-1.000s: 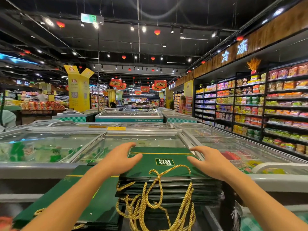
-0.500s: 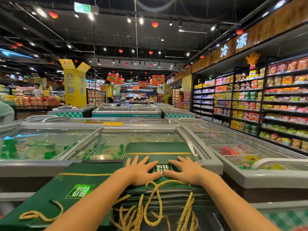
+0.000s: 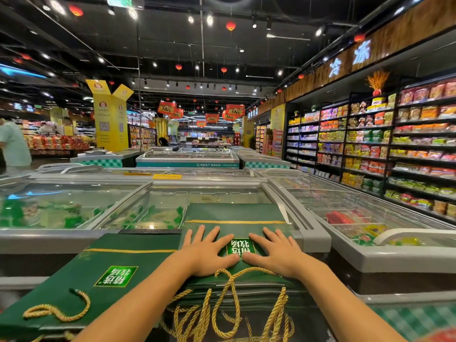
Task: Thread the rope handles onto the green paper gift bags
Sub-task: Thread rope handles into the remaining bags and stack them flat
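Both hands lie flat and fully spread, palms down, gripping nothing: the left hand [image 3: 206, 250] and the right hand [image 3: 276, 253] press on the top bag of a stack of flat dark green paper gift bags [image 3: 237, 213], their thumbs nearly meeting just below the bag's pale green label with white characters [image 3: 240, 246]. A thin gold line [image 3: 237, 221] crosses the top bag's far part, beyond the fingertips. The stack rests on the near edge of a grey chest freezer with glass lids [image 3: 318, 238], and its far end reaches over the glass. At the stack's near edge, twisted gold rope handles [image 3: 229, 304] loop out from between the bags and hang down in a tangle between the forearms. To the left, touching the stack, lies a second flat green paper bag [image 3: 103, 262] with the same kind of label, and a loose curl of gold rope [image 3: 59, 312] lies on its near left corner. On the far right stand dark shelves of packaged food [image 3: 394, 144].
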